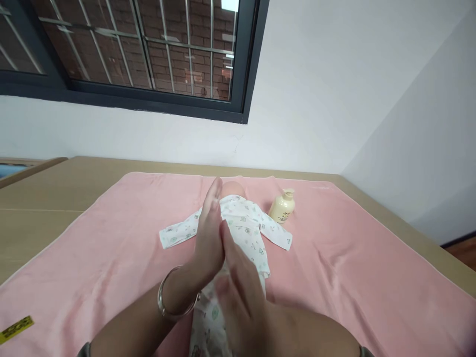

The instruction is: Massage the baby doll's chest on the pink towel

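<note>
My left hand (210, 238) and my right hand (247, 295) are raised palm to palm, fingers stretched out and flat. They touch near the middle, the left reaching farther forward than the right. The right hand is slightly blurred. No object shows between them. A silver bangle (162, 296) circles my left wrist. Behind and below my hands lies a baby-sized figure in a white printed outfit (247, 237), its sleeves spread to both sides. Its rounded head (233, 188) points away from me; whether it is a doll cannot be made out. My hands hide part of its body.
A pale yellow bottle (282, 207) leans beside the figure's right-hand sleeve. The pink blanket (320, 277) covers much of the wooden surface (48, 193). A yellow label strip (17, 328) lies at lower left. Behind are a white wall (297, 99) and a dark-framed window (243, 74).
</note>
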`<state>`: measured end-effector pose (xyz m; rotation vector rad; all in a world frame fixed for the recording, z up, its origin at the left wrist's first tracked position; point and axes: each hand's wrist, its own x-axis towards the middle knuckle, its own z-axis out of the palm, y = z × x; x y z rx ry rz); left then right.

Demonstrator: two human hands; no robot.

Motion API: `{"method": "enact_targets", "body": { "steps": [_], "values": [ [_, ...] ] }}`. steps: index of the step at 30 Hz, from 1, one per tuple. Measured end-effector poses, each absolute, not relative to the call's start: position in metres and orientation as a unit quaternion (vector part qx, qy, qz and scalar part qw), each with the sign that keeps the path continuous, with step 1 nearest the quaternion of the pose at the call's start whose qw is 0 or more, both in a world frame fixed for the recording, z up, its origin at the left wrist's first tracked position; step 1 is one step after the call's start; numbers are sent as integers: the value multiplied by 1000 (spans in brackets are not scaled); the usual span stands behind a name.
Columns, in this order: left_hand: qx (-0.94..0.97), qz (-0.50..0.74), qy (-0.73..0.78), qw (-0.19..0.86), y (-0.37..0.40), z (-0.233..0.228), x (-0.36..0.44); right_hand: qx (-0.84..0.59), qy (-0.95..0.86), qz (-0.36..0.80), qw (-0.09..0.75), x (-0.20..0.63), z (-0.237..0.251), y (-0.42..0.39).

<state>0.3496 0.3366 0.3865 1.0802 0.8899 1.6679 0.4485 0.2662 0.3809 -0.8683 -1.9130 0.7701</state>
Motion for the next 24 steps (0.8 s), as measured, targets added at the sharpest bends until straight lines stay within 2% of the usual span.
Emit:
{"method": "enact_targets", "body": {
  "steps": [4, 6, 8, 10, 13, 17, 20, 24],
  "values": [
    [449, 675, 413, 415, 385, 363, 350, -363, -668, 423, 494, 464, 378, 309],
    [457, 669, 444, 383, 407, 348, 347, -399, -642, 429, 495, 469, 368, 338],
    [462, 666, 464, 359, 425, 329, 344, -442, -689, 337, 465, 470, 351, 365],
    [460, 660, 480, 350, 439, 308, 344, -461, -766, 231, 383, 470, 331, 388],
    [455, 668, 483, 337, 449, 284, 346, -417, -853, 126, 288, 472, 304, 414],
    [463, 666, 493, 313, 449, 274, 349, -377, -877, 121, 274, 490, 290, 437],
    [471, 650, 519, 296, 449, 275, 348, -448, -847, 124, 258, 498, 293, 442],
    [463, 645, 534, 290, 450, 275, 347, -544, -818, 62, 177, 483, 299, 425]
  ]
}}
